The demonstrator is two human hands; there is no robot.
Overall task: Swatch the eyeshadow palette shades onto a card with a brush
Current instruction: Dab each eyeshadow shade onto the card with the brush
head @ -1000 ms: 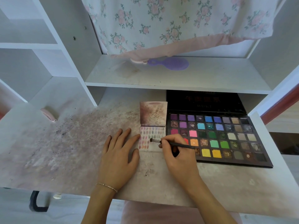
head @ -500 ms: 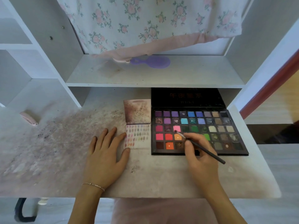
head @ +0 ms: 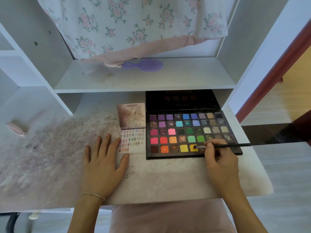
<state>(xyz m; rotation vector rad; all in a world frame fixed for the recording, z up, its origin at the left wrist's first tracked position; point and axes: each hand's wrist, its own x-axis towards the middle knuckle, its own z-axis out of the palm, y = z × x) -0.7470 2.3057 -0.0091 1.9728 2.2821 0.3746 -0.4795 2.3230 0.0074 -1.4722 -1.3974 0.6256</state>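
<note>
A large black eyeshadow palette lies open on the desk, with several rows of coloured pans and its lid standing at the back. To its left lies a small open card covered with rows of colour swatches. My right hand pinches a thin black brush. The brush tip sits on a yellow-orange pan in the bottom row. My left hand lies flat on the desk with fingers spread, its thumb and index finger touching the card's left and lower edge.
The desk top is smeared with pink and dark powder. A shelf above holds a purple round brush under a hanging floral cloth. A pink object lies at the far left.
My right hand carried the brush from the card to the palette, first to a pink-orange pan, now to a yellow-orange pan in the bottom row. The left hand stayed beside the card.
</note>
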